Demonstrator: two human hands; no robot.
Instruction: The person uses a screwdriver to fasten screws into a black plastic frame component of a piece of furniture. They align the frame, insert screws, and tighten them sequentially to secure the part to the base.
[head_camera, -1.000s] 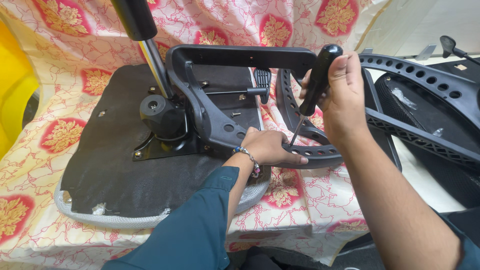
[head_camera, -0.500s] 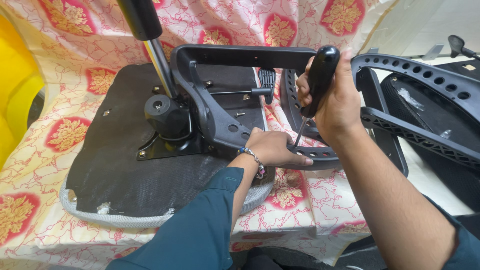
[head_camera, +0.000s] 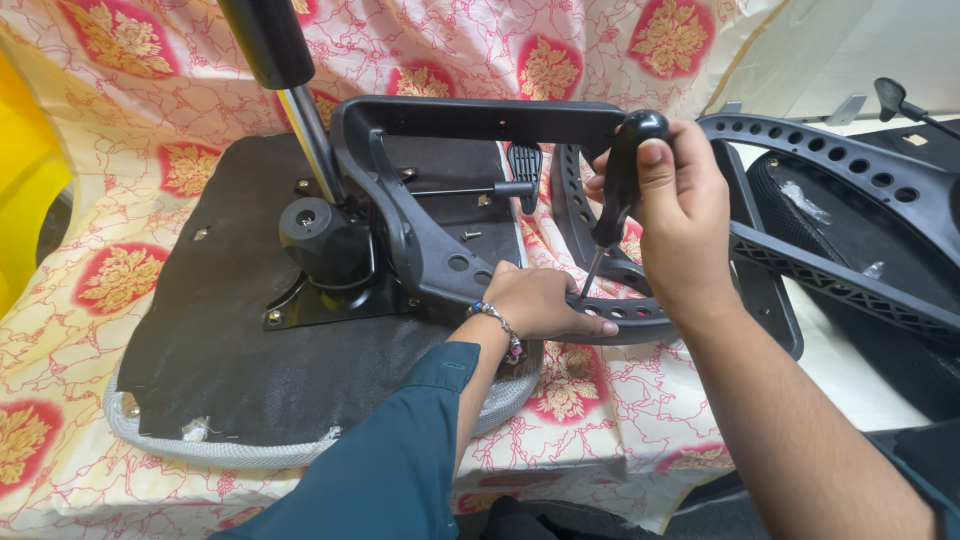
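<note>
Screwdriver (head_camera: 622, 170): black handle, bare metal shaft. Armrest frame (head_camera: 470, 120): black plastic throughout. Seat base underside (head_camera: 240, 360): black woven fabric with a grey mesh edge. Tilt mechanism (head_camera: 325, 240): black; its gas lift column (head_camera: 310, 135) is silver-metal with a yellow band under a black sleeve. Perforated backrest frame (head_camera: 850, 170): black. Bedsheet (head_camera: 120, 230): cream ground, thin red vein lines, red medallions bearing golden floral motifs. Left sleeve (head_camera: 400, 460): teal. Bracelet (head_camera: 500, 325): silver beads with blue and pink accents. Object at the left edge (head_camera: 20, 190): yellow.
</note>
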